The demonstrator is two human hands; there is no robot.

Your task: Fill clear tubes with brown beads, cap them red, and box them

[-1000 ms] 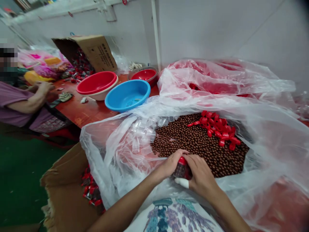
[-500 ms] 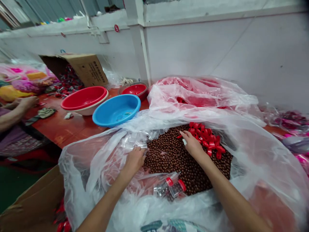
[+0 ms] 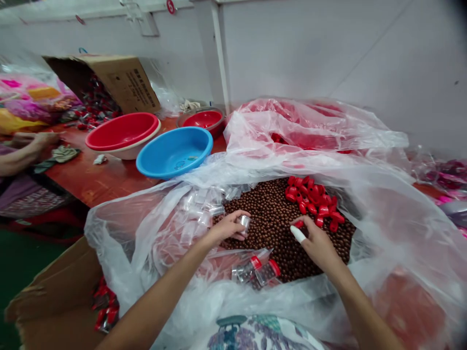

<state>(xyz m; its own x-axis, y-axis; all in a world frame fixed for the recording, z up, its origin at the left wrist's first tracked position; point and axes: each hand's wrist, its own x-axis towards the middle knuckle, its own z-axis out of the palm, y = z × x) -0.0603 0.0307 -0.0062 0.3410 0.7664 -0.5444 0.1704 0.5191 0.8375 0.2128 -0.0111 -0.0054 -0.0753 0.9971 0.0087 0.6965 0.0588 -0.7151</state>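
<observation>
My left hand point(image 3: 228, 227) grips a small clear plastic jar point(image 3: 244, 224) above a heap of round brown beads point(image 3: 266, 209). To its right, my right hand point(image 3: 318, 243) pinches a red cap point(image 3: 298, 224); a white cover wraps its thumb. More red caps point(image 3: 308, 192) lie piled on the beads just beyond that hand. Clear jars point(image 3: 199, 214) are gathered left of the beads. Two filled jars with red caps point(image 3: 265, 273) rest at the near edge of the heap, on the plastic sheet point(image 3: 146, 253).
A blue basin point(image 3: 175, 153) and a red basin point(image 3: 124, 131) stand at the back left. Behind them a tipped cardboard box point(image 3: 134, 87) spills capped jars. Another person's arm point(image 3: 25, 155) is at far left. An open carton point(image 3: 54, 296) sits at lower left.
My left hand has moved right from the clear jars, now with one in its fingers. My right hand has drawn back from the cap pile with a red cap. The view has tilted down.
</observation>
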